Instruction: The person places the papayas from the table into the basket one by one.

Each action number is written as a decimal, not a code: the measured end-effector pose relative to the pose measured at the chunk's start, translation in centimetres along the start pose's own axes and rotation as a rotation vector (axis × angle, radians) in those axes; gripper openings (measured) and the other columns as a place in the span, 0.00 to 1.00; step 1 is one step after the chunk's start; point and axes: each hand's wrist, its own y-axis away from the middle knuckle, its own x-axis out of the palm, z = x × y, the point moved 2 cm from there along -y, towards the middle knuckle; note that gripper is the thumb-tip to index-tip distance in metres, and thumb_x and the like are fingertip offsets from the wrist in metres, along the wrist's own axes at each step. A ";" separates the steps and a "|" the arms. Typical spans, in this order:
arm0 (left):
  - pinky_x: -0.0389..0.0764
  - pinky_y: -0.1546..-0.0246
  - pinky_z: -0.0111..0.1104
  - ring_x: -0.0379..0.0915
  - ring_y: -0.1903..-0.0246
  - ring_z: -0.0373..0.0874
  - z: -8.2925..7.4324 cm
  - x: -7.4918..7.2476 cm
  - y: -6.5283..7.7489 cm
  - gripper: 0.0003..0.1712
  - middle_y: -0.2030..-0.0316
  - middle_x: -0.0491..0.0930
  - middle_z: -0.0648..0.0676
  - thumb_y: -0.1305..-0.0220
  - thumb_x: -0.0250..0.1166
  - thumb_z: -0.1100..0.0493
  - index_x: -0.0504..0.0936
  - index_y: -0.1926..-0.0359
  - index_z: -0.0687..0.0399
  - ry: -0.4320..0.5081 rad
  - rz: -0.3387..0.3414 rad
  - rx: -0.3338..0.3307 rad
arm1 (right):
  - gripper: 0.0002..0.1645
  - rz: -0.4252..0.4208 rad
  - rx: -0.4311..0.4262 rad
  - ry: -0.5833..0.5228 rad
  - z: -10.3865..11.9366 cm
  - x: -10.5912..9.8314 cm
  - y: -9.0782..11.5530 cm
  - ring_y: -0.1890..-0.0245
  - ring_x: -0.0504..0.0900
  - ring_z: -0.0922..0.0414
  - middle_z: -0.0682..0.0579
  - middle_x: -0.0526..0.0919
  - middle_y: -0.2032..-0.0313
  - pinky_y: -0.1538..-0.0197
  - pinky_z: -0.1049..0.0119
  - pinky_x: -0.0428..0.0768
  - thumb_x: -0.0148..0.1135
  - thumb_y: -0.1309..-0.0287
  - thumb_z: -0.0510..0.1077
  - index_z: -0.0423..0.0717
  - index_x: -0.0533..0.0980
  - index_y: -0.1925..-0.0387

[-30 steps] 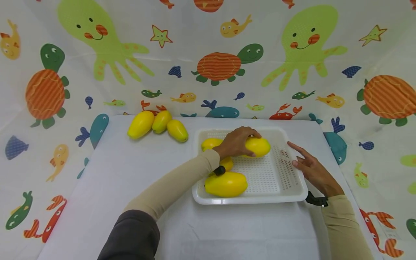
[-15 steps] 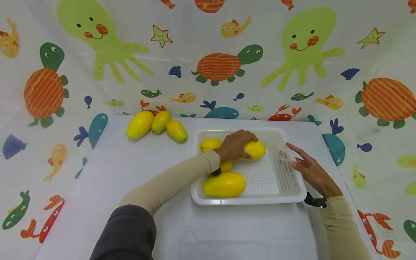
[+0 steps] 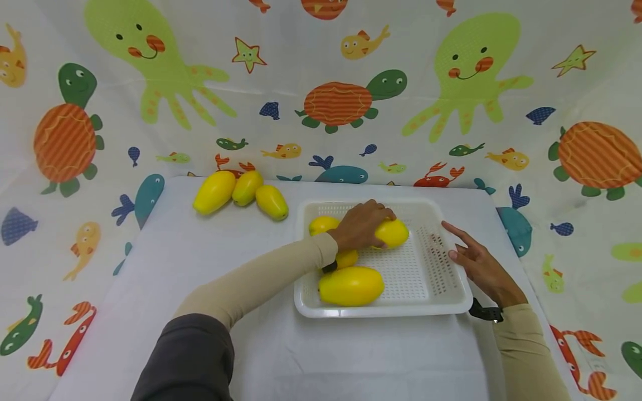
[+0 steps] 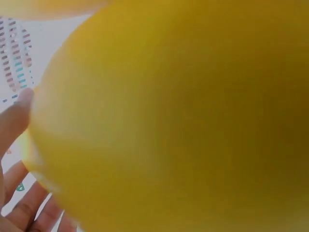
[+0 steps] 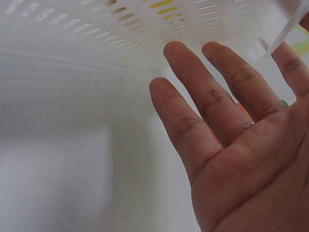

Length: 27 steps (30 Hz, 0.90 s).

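Observation:
In the head view my left hand grips a yellow papaya near the back middle of a white perforated basket. Under and around that wrist lie a small papaya, another partly hidden papaya and a large papaya at the front. A blurred papaya surface fills most of the left wrist view, with fingers at its left edge. At the basket's right rim, my right hand rests with thumb and forefinger touching the rim; its other fingers stretch straight beneath it in the right wrist view.
On the white-covered table, a large papaya and two smaller ones, a papaya and a papaya, lie together at the back left. Behind stands a cloth printed with sea animals.
The held papaya has moved slightly left and toward the front with my left hand. The large front papaya has shifted a little right. My right hand stays at the rim.

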 end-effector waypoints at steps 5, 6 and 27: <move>0.77 0.34 0.39 0.70 0.39 0.46 0.2 -0.6 0.2 0.41 0.33 0.80 0.50 0.40 0.79 0.39 0.78 0.29 0.42 0.023 0.001 0.001 | 0.43 0.000 0.006 -0.008 0.0 0.1 0.0 0.28 0.72 0.29 0.38 0.54 0.16 0.40 0.38 0.85 0.56 0.20 0.54 0.83 0.48 0.17; 0.77 0.35 0.39 0.70 0.39 0.46 0.3 -0.8 0.2 0.41 0.33 0.80 0.50 0.40 0.79 0.39 0.77 0.28 0.42 0.031 0.002 -0.001 | 0.43 0.001 0.006 -0.009 0.0 0.1 0.0 0.28 0.72 0.29 0.37 0.54 0.16 0.40 0.37 0.85 0.56 0.20 0.54 0.83 0.48 0.17; 0.74 0.26 0.47 0.70 0.29 0.51 1.9 -7.4 3.5 0.39 0.30 0.78 0.52 0.40 0.80 0.42 0.80 0.30 0.45 0.182 -0.140 -0.022 | 0.44 0.005 0.009 0.007 0.3 0.1 0.2 0.33 0.81 0.38 0.36 0.57 0.18 0.42 0.40 0.87 0.56 0.20 0.55 0.83 0.46 0.16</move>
